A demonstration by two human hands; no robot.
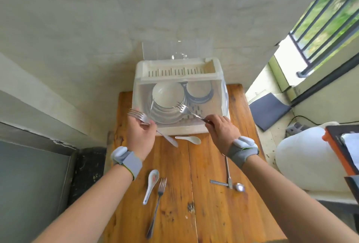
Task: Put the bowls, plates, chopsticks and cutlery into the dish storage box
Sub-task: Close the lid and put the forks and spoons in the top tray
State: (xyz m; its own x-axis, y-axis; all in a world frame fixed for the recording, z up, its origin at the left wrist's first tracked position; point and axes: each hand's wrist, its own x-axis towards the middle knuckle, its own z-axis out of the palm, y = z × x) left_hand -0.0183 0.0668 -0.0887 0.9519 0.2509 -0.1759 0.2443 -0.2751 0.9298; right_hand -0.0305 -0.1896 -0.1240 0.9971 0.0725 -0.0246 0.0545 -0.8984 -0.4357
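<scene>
Nearest the camera, a loose fork [157, 206] lies on the wooden surface [213, 213], tines away from the person, with a ceramic spoon [151, 185] just beside it on the left. Further right, several metal pieces [229, 180] lie crossed near the surface's right side; their kinds cannot all be told, though one ends in a spoon bowl.

Left hand [140, 134]: grip closed on a fork [137, 115], tines pointing up and left, handle running down and right beneath the palm. This fork sits just outside the front left corner of the dish storage box [217, 74]. A white ceramic spoon [189, 139] rests on the surface between the two hands, close to the box's front edge.

Right hand [223, 129]: grip closed on the handle end of a second fork [187, 111], long axis running up and left from the fingers, tines over the box interior above the stacked plates [165, 115]. Two bowls [168, 95] already sit inside. The slotted tray [174, 72] lies at the box's far side, beyond both forks.

Assessment: the right hand is nearer a deposit, since its fork is already over the opening. The slotted tray lies away and slightly left from that grip, so the fork appears to need carrying forward. The left fork must first travel right, over the box wall.
</scene>
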